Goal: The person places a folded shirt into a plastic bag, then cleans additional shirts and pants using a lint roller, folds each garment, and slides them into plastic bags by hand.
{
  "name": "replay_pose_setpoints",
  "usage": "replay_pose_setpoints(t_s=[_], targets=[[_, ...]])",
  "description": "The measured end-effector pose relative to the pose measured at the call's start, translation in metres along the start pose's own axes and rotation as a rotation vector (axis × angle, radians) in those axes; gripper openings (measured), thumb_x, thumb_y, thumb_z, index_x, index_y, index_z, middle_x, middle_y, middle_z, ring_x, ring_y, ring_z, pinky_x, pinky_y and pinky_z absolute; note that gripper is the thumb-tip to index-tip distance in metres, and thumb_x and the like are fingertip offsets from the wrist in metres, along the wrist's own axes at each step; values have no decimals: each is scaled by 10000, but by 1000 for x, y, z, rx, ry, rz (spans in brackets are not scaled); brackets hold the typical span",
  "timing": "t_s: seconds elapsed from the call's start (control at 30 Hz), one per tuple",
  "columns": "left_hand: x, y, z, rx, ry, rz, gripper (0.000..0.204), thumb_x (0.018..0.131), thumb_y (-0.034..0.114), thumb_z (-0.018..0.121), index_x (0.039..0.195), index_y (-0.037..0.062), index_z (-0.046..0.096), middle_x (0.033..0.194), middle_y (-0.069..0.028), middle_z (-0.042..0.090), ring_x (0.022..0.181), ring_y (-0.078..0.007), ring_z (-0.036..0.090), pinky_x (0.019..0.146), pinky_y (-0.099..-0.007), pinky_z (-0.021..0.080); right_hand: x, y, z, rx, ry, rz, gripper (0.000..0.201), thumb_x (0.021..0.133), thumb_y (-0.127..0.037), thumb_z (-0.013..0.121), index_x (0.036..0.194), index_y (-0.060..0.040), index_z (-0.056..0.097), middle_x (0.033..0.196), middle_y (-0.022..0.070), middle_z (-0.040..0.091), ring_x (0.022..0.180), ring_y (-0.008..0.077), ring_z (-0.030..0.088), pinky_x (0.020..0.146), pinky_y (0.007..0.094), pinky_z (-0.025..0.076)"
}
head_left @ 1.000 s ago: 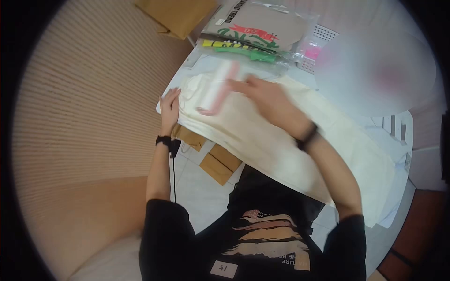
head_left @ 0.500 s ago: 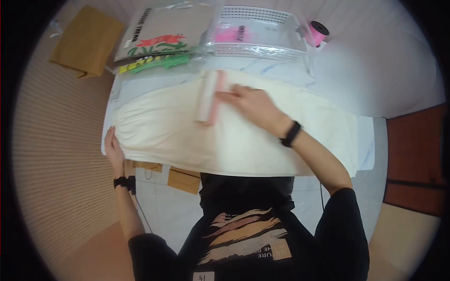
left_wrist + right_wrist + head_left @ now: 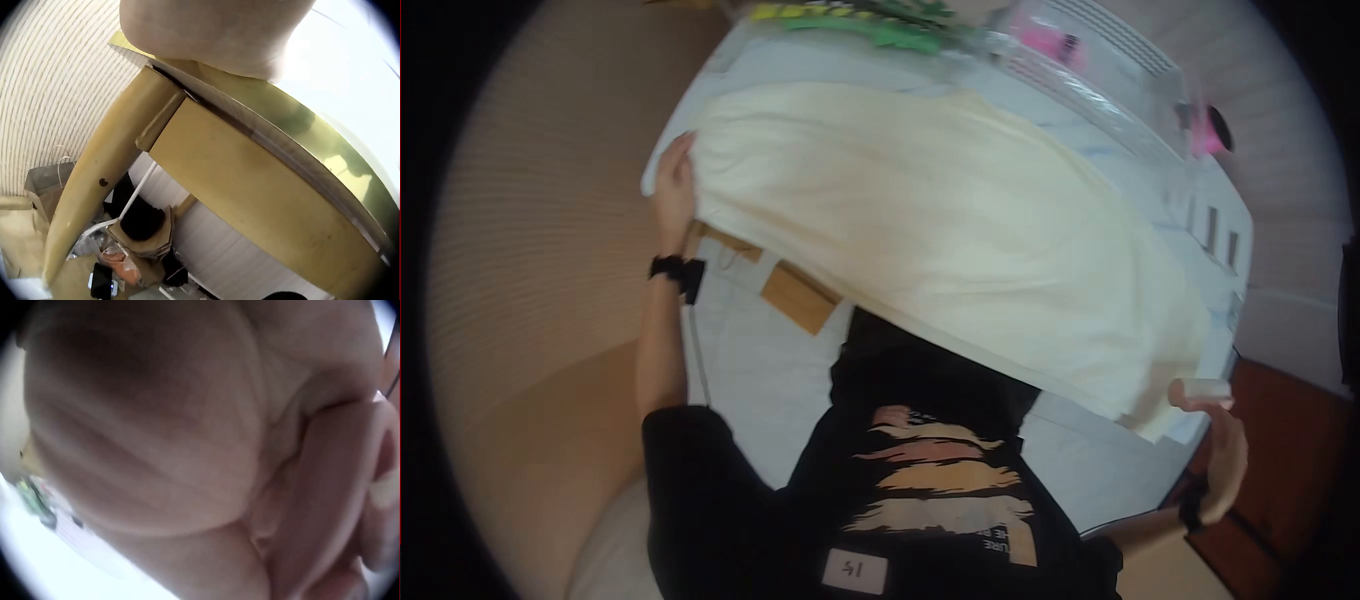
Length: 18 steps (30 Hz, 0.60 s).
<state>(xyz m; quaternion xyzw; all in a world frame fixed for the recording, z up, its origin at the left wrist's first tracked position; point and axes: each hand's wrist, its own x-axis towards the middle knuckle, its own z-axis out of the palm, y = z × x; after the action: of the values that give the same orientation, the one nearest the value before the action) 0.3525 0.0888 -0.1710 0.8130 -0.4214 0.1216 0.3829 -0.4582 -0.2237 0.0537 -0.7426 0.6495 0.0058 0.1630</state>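
Note:
A cream cloth (image 3: pixel 940 220) lies spread over the white table (image 3: pixel 1215 235) and hangs over its near edge. My left hand (image 3: pixel 673 190) is at the cloth's left end by the table corner, fingers wrapped over the cloth's edge. In the left wrist view only the palm (image 3: pixel 212 31) shows, above the table's edge (image 3: pixel 269 187). My right hand (image 3: pixel 1218 425) is off the table's right end, below the cloth's corner, and holds a lint roller (image 3: pixel 1203 388) whose pale end shows above the fingers. The right wrist view is filled by the palm and curled fingers (image 3: pixel 325 506).
At the table's far side lie a clear plastic basket (image 3: pixel 1090 60) with pink items, green and yellow packets (image 3: pixel 870 18) and a pink ribbon spool (image 3: pixel 1212 130). Brown paper bags (image 3: pixel 798 296) stand under the table. A table leg (image 3: pixel 106 162) is beside my left hand.
My right hand has lifted the lint roller off the middle of the cloth and swung it out past the table's right end. The left hand stays at the cloth's left end. The view has tilted.

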Motion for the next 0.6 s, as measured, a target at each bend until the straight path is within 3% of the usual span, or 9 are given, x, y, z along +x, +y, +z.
replay_pose_setpoints(t_s=[0.07, 0.17, 0.23, 0.3, 0.33, 0.4, 0.43, 0.47, 0.6], targets=[[2, 7, -4, 57, 3, 27, 303, 1071, 57, 511, 1315, 45, 691, 1371, -190, 662, 1318, -326, 596, 1143, -372, 427, -9, -65, 9, 112, 141, -193, 473, 902, 113, 520, 1311, -39, 702, 1055, 94, 667, 1004, 167, 645, 871, 277, 504], [3, 2, -1, -46, -32, 23, 304, 1080, 75, 505, 1317, 36, 691, 1401, -188, 648, 1341, -315, 582, 1156, -364, 412, -14, -231, 41, 135, 29, -457, 497, 880, 93, 533, 1319, -60, 708, 1109, 127, 689, 999, 230, 694, 855, 298, 547], [3, -13, 1, -100, -89, 6, 309, 1084, 83, 506, 1335, 23, 676, 1415, -182, 642, 1353, -302, 574, 1162, -360, 405, -1, -300, 102, 168, 8, -912, 423, 873, -21, 571, 1257, -89, 734, 1232, 139, 711, 1070, 296, 709, 909, 377, 578], [8, -17, -8, -159, -180, -59, 333, 1093, 107, 505, 1379, -1, 639, 1442, -167, 630, 1381, -275, 552, 1176, -355, 391, 5, -366, 182, 389, -15, -1289, 413, 873, -23, 588, 1238, -138, 742, 1284, 93, 713, 1125, 299, 700, 956, 398, 565], [8, -11, -12, -185, -243, -86, 354, 1099, 124, 503, 1406, -12, 617, 1454, -158, 624, 1396, -262, 538, 1182, -354, 385, 3, -400, 231, 587, 61, -1401, 359, 842, -33, 628, 1171, -113, 748, 1306, 76, 708, 1138, 298, 699, 950, 410, 570], [7, -9, -13, -188, -285, -106, 382, 1106, 142, 482, 1439, -9, 592, 1490, -157, 595, 1410, -262, 520, 1202, -358, 361, -29, -444, 261, 296, 55, -1390, 262, 823, -80, 661, 1071, -100, 741, 1139, 96, 723, 994, 283, 712, 819, 408, 574], [5, -11, -13, -147, -282, -166, 410, 1112, 159, 462, 1472, -7, 567, 1526, -155, 566, 1425, -262, 503, 1221, -362, 338, -37, -444, 268, 225, 117, -1375, 246, 821, -97, 664, 1056, -111, 737, 1088, 91, 712, 955, 265, 707, 789, 391, 569], [8, -46, -9, -56, -305, -40, 419, 1110, 155, 465, 1481, -19, 552, 1522, -165, 568, 1414, -274, 513, 1219, -364, 340, -33, -431, 270, 148, 164, -1362, 230, 820, -114, 668, 1041, -122, 733, 1038, 86, 701, 915, 247, 702, 760, 375, 564], [10, -52, 4, -85, -250, 1, 409, 1136, 162, 427, 1448, -71, 551, 1492, -185, 581, 1367, -278, 538, 1187, -355, 357, 3, -285, 228, 263, 202, -1225, 333, 843, -126, 634, 1158, -130, 740, 982, 66, 659, 875, 223, 692, 740, 374, 565]])
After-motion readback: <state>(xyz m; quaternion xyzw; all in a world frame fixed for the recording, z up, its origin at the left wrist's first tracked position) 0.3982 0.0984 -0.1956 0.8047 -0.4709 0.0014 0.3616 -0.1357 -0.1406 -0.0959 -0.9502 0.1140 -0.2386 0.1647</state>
